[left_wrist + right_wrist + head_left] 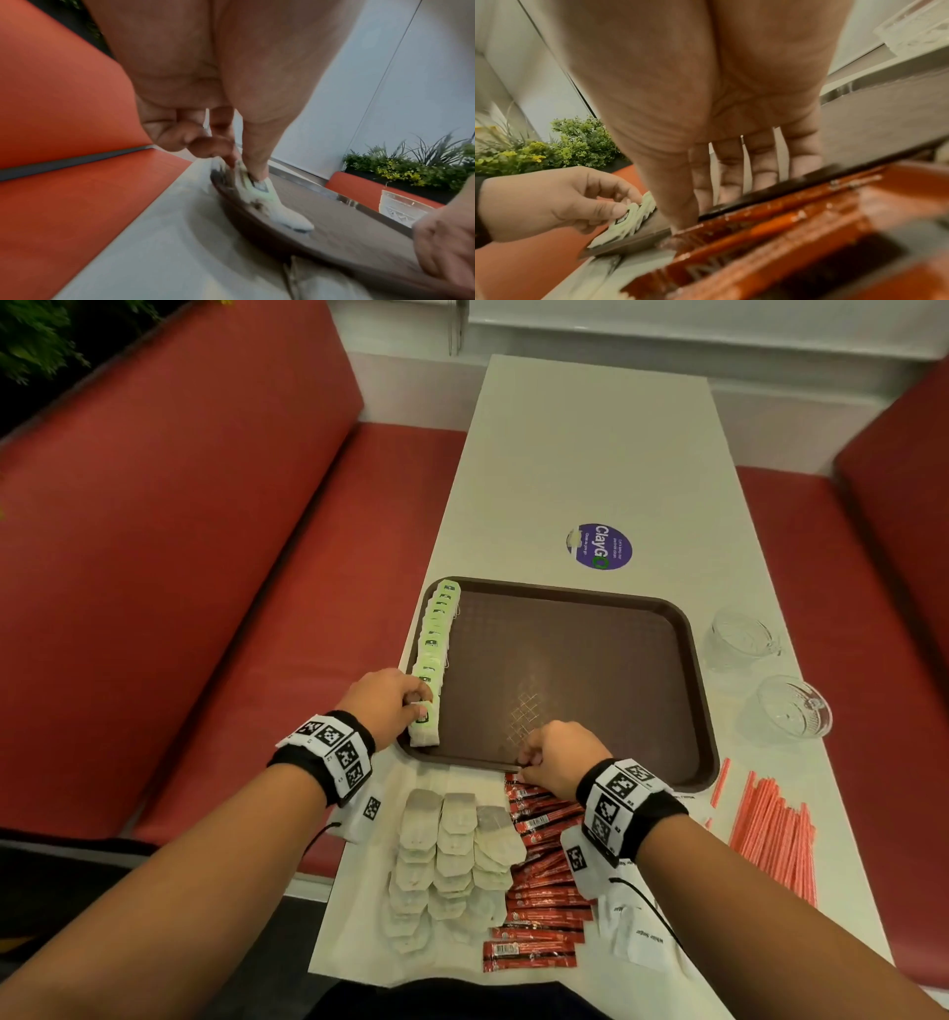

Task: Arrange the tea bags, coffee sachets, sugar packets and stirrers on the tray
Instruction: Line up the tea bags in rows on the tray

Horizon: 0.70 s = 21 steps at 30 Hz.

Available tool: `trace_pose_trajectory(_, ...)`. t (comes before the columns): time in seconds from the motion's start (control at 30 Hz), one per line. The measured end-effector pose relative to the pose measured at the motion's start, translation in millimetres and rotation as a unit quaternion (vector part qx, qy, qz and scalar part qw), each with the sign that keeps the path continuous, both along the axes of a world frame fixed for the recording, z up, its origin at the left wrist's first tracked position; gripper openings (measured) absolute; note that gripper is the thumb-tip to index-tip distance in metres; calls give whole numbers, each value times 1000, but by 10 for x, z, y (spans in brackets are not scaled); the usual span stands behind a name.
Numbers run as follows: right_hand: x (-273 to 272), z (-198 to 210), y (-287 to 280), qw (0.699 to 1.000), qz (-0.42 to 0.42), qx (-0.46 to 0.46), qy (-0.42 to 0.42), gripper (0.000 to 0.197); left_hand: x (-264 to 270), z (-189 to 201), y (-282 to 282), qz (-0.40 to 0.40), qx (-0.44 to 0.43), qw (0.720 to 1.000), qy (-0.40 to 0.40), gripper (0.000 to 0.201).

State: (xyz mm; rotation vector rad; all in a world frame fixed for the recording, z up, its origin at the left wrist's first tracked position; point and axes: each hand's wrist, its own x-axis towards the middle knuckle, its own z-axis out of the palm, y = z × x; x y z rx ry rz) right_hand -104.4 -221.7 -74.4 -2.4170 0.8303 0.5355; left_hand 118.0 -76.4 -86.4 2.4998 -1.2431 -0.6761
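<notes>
Red booth seats flank a pale table (590, 454) that runs up the middle of the head view, with a brown tray (575, 660) at its centre. At the tray's lower left corner the left hand (382, 701) pinches the nearest tea bag (425, 726) of a green-tagged row (436, 634) laid along the tray's left edge. The right hand (557, 752), fingers curled, sits on the tray's near rim; whether it has hold of anything there is unclear. Below the tray lie three columns of plain tea bags (452, 855), red coffee sachets (539, 891) beside them, white sugar packets (642, 932) partly under the right wrist, and pink stirrers (770, 834) at lower right. Two glass cups (791, 711) stand right of the tray, and a purple sticker (601, 546) is above it. From the left wrist, the left hand (205, 101) fills the upper middle, thumb and forefinger closed on a blurred tea bag (259, 188) on the tray (359, 233), with a plant (411, 166) at right. From the right wrist, the right hand (718, 101) reaches down with fingers (762, 162) nearly straight, their tips behind the tray's rim (782, 188) and the thumb touching the blurred coffee sachets (782, 223); at lower left the left hand (552, 203) pinches the tea bag (628, 215).
</notes>
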Motion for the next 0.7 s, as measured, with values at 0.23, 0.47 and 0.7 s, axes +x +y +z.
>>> trace_pose_trajectory(0.23, -3, 31, 49, 1000, 3, -16, 2, 20, -223, 19, -105, 30, 40, 997, -56, 37)
trace_pose_trajectory(0.47, -34, 16, 90, 1000, 14, -17, 5, 19, -249, 15, -106, -6, 89, 994, -71, 33)
trace_pose_trajectory(0.7, -57, 81, 135, 998, 54, 11, -32, 25, -330, 290, 255, -94, -1, 995, 29, 13)
